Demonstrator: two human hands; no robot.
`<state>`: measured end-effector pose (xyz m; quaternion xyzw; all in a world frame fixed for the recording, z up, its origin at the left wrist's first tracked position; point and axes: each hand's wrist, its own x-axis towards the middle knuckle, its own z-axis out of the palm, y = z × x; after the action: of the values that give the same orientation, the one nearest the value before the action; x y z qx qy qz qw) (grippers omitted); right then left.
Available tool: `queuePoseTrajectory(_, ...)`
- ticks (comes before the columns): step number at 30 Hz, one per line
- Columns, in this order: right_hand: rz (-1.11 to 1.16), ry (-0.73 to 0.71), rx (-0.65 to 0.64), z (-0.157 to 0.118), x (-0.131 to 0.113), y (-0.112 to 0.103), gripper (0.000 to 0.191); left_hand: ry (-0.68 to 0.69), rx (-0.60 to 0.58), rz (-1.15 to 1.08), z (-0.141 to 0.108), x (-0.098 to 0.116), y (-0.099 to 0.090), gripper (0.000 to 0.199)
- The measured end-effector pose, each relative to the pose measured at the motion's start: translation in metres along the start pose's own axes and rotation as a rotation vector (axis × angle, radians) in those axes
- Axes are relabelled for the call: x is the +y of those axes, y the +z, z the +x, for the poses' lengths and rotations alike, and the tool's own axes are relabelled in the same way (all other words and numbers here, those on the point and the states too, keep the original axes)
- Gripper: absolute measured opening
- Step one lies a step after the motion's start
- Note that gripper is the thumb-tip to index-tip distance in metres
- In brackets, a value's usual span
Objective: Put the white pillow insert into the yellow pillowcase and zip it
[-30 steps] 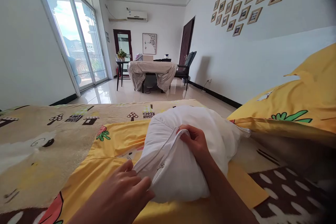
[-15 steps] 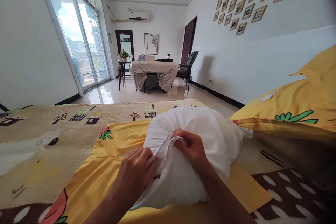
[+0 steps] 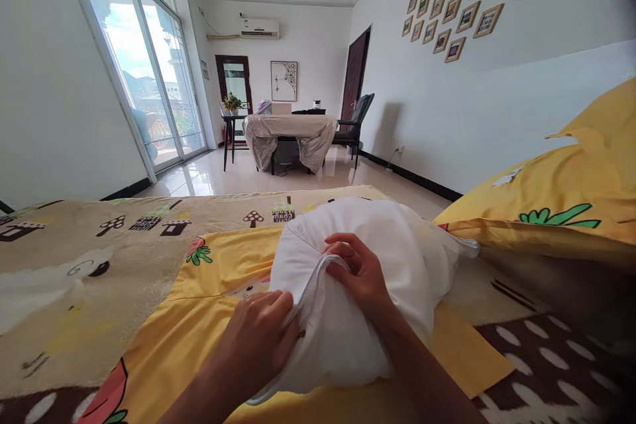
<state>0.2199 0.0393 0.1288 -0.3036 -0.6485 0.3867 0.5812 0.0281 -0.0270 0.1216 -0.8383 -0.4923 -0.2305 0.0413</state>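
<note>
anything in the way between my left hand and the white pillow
Nothing visible: your left hand grips the edge of the white pillow, its fingers close beside the small zip pull. The yellow fabric lies under the pillow, not between.

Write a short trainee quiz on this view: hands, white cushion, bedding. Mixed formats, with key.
1. True or false: the left hand and right hand both touch the puffy white fabric cushion.
2. What lies beneath the cushion?
a) a blue plastic tray
b) a yellow printed cloth
c) a wooden board
3. Fill in: the small dark zipper pull is nearer the ___ hand.

Key: 1 true; 2 b; 3 left
</note>
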Motion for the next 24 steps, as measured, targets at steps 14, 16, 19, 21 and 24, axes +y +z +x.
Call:
queuePoseTrajectory(14,-0.022,0.009,-0.12,-0.007,0.007,0.014,0.02,-0.133,-0.031,-0.301,0.003,-0.008,-0.024,0.028)
queuePoseTrajectory(16,-0.026,0.021,-0.162,-0.009,0.009,0.018,0.02,-0.142,0.035,-0.361,0.005,-0.008,-0.018,0.022)
queuePoseTrajectory(19,-0.029,0.034,-0.205,-0.012,0.012,0.022,0.02,-0.138,0.063,-0.425,0.008,-0.009,-0.009,0.018)
queuePoseTrajectory(21,-0.037,0.038,-0.212,-0.013,0.013,0.024,0.02,-0.147,0.062,-0.44,0.01,-0.01,-0.004,0.016)
queuePoseTrajectory(24,-0.035,0.045,-0.222,-0.014,0.014,0.025,0.019,-0.142,0.045,-0.472,0.012,-0.012,0.002,0.015)
